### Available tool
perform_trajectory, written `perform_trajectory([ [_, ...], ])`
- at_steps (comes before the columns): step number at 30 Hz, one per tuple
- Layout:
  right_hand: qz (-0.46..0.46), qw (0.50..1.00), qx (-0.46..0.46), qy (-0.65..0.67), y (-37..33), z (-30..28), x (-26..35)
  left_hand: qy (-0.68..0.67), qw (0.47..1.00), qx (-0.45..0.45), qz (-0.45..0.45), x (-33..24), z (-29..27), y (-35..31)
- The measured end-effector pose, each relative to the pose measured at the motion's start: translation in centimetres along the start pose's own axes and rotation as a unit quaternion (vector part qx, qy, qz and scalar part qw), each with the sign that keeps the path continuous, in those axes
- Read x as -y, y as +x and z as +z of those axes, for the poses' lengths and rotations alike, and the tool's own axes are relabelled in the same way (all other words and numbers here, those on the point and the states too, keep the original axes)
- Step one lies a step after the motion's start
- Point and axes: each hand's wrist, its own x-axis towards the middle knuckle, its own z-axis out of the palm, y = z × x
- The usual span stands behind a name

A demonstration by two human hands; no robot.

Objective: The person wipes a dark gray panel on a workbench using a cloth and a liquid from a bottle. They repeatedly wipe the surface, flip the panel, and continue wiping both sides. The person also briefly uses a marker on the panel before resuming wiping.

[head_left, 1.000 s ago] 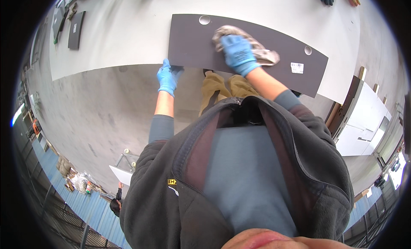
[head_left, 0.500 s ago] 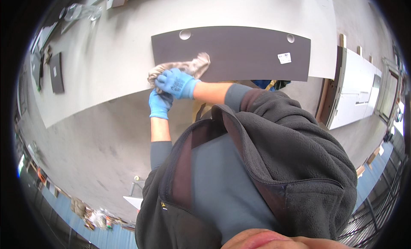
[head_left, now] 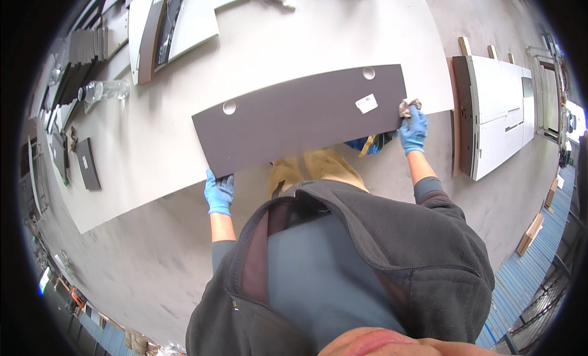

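Workshop floor, grey concrete, with a large pale bench (head_left: 318, 44) ahead of the person. Nearest: dark grey fleece jacket (head_left: 392, 258) over a blue-grey shirt, tan trousers just beyond it. Left hand (head_left: 218, 193) in a blue glove, fingers curled shut on the near left corner of the long dark brown panel with two round holes (head_left: 294, 117). Right hand (head_left: 414, 129), also blue-gloved, closed on a crumpled beige cloth (head_left: 408, 105) pressed against the right end of that panel. Panel lies flat on the bench between both hands, near edge at the bench edge, small white sticker (head_left: 366, 103) just left of the right hand. Beyond the left hand: small dark rectangular board (head_left: 88, 164) on the bench, clear plastic bottle (head_left: 105, 89) lying on its side, stack of dark and white panels (head_left: 174, 25) farther off. Right of the right hand, well apart: white cabinet panels (head_left: 499, 117) on the floor.
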Motion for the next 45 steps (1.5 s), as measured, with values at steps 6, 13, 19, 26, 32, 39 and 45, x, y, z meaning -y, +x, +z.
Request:
perform_trajectory([
  [6,0.091,0.983,-0.149,0.063,9.2,0.8,-1.9,-0.002,0.991,-0.105,0.084,1.4,2.9,-0.9],
  [13,-0.111,0.989,0.075,0.063,14.4,3.6,3.3,-0.068,0.992,-0.065,0.086,4.7,6.0,-2.4],
  [19,-0.031,0.997,0.071,-0.007,18.2,4.1,0.3,-0.035,0.99,-0.093,0.104,5.4,6.1,-2.0],
  [26,-0.045,0.995,0.067,-0.054,20.2,5.6,0.3,0.085,0.988,-0.124,0.046,3.7,5.8,-2.7],
  [32,-0.041,0.991,0.125,-0.039,24.8,6.0,5.1,0.174,0.976,-0.13,0.031,3.5,7.0,-4.1],
  [39,-0.163,0.982,0.013,-0.099,30.1,5.2,17.6,0.279,0.956,-0.093,-0.018,1.5,9.3,-7.1],
  [45,-0.328,0.94,-0.069,0.067,36.7,8.7,30.0,0.387,0.922,-0.032,0.014,-4.8,13.8,-9.4],
])
